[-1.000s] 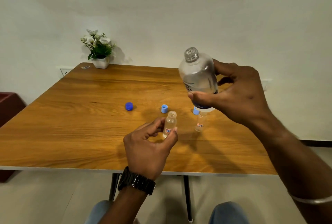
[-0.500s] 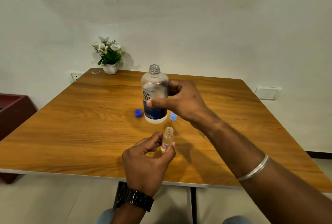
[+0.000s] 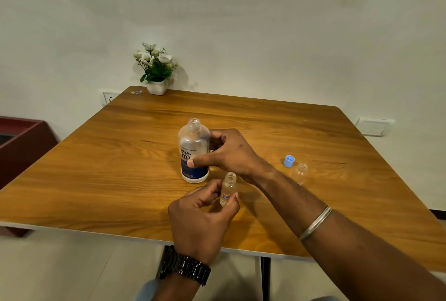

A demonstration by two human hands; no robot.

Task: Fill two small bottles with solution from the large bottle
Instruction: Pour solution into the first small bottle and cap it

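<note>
Head view: R hand (image 3: 229, 153) wraps the large bottle (image 3: 194, 151), upright on the table (image 3: 96, 168), mouth uncapped. L hand (image 3: 202, 216) pinches a small bottle (image 3: 228, 188) upright, just beside and nearer the body than the big one. Second small bottle (image 3: 300, 173) stands well apart to the R, by a blue cap (image 3: 289, 160). Next pour prob. needs the big bottle lifted and tipped toward the L-held mouth.

Light — soft, even indoor light, moderately dim, warm-greenish cast | Shadows — faint, falling right of the potted plant (image 3: 156, 69) onto the wall (image 3: 265, 35) | Glare — mild sheen on the table (image 3: 96, 168) | Lens — wide-angle, edges bow | Focus — slightly soft, second small bottle (image 3: 300, 173) smeared
</note>
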